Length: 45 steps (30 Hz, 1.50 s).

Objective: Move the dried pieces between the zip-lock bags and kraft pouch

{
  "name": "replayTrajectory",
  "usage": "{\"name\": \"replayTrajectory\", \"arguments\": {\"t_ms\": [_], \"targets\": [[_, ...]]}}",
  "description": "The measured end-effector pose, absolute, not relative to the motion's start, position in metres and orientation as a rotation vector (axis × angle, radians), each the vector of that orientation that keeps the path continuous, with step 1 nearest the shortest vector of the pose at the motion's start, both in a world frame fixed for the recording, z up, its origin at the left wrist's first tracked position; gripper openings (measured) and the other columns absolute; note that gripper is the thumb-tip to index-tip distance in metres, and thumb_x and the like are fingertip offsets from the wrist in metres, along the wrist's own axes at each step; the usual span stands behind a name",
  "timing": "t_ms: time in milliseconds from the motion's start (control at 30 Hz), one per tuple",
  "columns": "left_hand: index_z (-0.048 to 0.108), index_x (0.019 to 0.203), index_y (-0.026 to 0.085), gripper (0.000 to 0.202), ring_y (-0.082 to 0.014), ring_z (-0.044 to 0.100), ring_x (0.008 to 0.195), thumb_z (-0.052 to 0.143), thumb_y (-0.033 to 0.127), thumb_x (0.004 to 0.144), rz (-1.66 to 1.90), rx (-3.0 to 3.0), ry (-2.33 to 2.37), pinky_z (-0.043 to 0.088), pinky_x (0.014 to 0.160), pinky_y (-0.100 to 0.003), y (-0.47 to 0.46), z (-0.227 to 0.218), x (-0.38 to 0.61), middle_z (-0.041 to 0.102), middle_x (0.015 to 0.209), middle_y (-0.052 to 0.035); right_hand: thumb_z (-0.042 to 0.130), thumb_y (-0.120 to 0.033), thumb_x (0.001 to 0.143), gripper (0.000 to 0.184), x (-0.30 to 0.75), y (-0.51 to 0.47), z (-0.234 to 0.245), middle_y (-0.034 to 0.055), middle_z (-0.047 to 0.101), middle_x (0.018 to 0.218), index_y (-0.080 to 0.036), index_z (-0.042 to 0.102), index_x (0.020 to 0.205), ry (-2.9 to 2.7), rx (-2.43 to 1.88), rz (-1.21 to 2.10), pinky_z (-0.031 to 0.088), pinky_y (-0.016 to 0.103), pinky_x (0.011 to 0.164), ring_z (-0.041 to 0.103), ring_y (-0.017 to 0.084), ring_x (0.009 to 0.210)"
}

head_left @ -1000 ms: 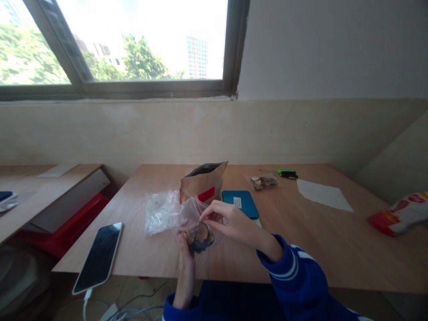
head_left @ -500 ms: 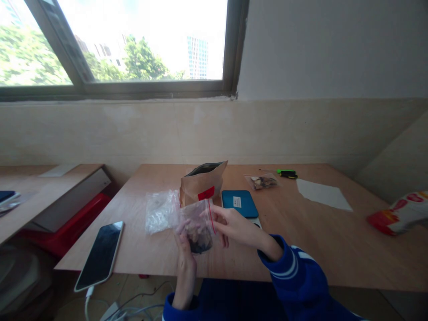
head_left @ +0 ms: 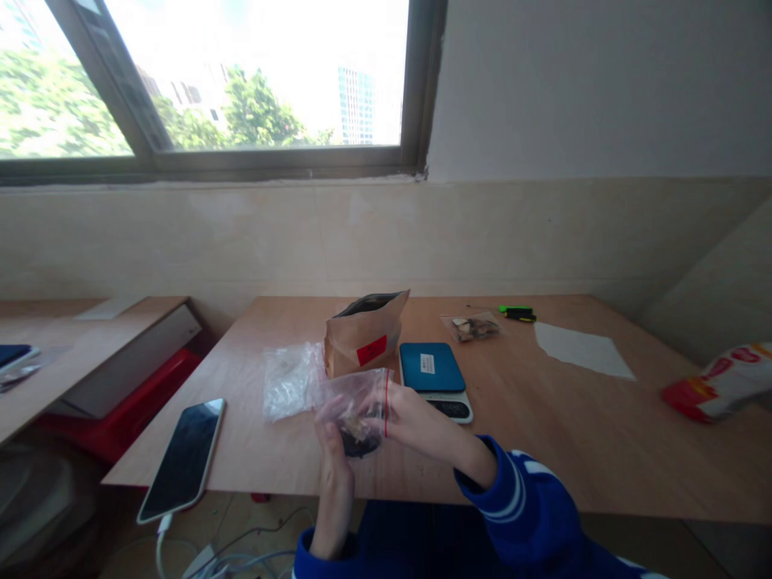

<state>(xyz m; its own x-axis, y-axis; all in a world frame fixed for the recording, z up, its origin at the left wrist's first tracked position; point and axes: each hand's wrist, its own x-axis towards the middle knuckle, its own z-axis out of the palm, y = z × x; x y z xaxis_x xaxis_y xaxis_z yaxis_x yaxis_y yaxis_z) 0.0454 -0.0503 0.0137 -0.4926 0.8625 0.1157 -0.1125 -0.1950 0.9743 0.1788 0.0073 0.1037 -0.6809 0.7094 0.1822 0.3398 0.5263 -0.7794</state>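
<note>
My left hand point(head_left: 335, 462) grips a clear zip bag point(head_left: 353, 390) with a red seal line, from its left side and below. Dark dried pieces point(head_left: 360, 444) lie in the bottom of the bag. My right hand point(head_left: 410, 416) reaches through the bag's mouth from the right. Its fingers are inside, bent together close to the pieces. Through the cloudy plastic I cannot make out what they hold. Just behind the bag stands an open brown paper pouch point(head_left: 355, 342) with a red label. To the right is a small scale point(head_left: 461, 406) with a blue tray point(head_left: 443, 366) on it.
Crumpled clear plastic bags point(head_left: 289, 382) lie left of the pouch. A phone point(head_left: 184, 458) on a cable overhangs the front left edge. Farther back are a filled clear bag point(head_left: 474, 326), a green and black tool point(head_left: 517, 313) and white paper point(head_left: 582, 351). A red-white packet point(head_left: 720, 382) sits far right.
My right hand has moved from the bag's mouth deeper inside, to the left and down. The bag's opening has tilted, and the scale's display now shows. My left hand stays in place.
</note>
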Motion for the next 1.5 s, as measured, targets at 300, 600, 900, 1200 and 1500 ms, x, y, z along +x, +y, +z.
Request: {"name": "replayTrajectory", "arguments": {"t_ms": [300, 600, 900, 1200, 1500], "targets": [[0.056, 0.109, 0.023, 0.062, -0.0212, 0.057, 0.107, 0.038, 0.075, 0.08, 1.829, 0.808, 1.379, 0.044, 0.095, -0.034, -0.053, 0.021, 0.044, 0.061, 0.112, -0.0061, 0.066, -0.027, 0.082, 0.018, 0.188, 0.01, 0.096, 0.005, 0.066, 0.101, -0.017, 0.064, 0.097, -2.33, -0.851, 1.188, 0.048, 0.03, 0.081, 0.061, 0.019, 0.089], [0.054, 0.109, 0.021, 0.065, -0.0218, 0.057, 0.104, 0.035, 0.076, 0.08, 1.817, 0.805, 1.409, 0.042, 0.095, -0.035, -0.054, 0.02, 0.043, 0.061, 0.109, -0.0074, 0.068, -0.021, 0.079, 0.019, 0.19, 0.01, 0.093, 0.0064, 0.06, 0.105, -0.016, 0.066, 0.097, -2.279, -0.829, 1.329, 0.048, 0.028, 0.077, 0.057, 0.018, 0.092], [0.051, 0.112, 0.024, 0.059, -0.0174, 0.064, 0.083, 0.04, 0.073, 0.081, 1.847, 0.556, 1.21, 0.05, 0.078, -0.032, -0.049, 0.021, 0.043, 0.066, 0.095, -0.004, 0.072, -0.032, 0.076, 0.027, 0.197, 0.017, 0.091, 0.0036, 0.069, 0.087, -0.016, 0.064, 0.096, -1.916, -0.91, 1.572, 0.05, 0.03, 0.075, 0.063, 0.017, 0.078], [0.059, 0.108, 0.023, 0.057, -0.0183, 0.065, 0.086, 0.045, 0.071, 0.08, 1.76, 0.47, 1.082, 0.048, 0.081, -0.031, -0.055, 0.038, 0.045, 0.07, 0.092, -0.0033, 0.067, -0.03, 0.081, 0.018, 0.193, 0.016, 0.104, 0.0048, 0.07, 0.099, -0.017, 0.069, 0.092, -1.943, -0.853, 1.424, 0.049, 0.029, 0.079, 0.064, 0.018, 0.089], [0.061, 0.117, 0.02, 0.059, -0.0251, 0.062, 0.107, 0.055, 0.064, 0.078, 1.624, 0.472, 0.946, 0.046, 0.094, -0.039, -0.055, 0.029, 0.04, 0.07, 0.11, -0.0095, 0.073, -0.037, 0.074, 0.03, 0.189, 0.018, 0.104, 0.0041, 0.071, 0.087, -0.015, 0.07, 0.094, -1.836, -0.911, 1.456, 0.051, 0.028, 0.069, 0.064, 0.016, 0.077]]}}
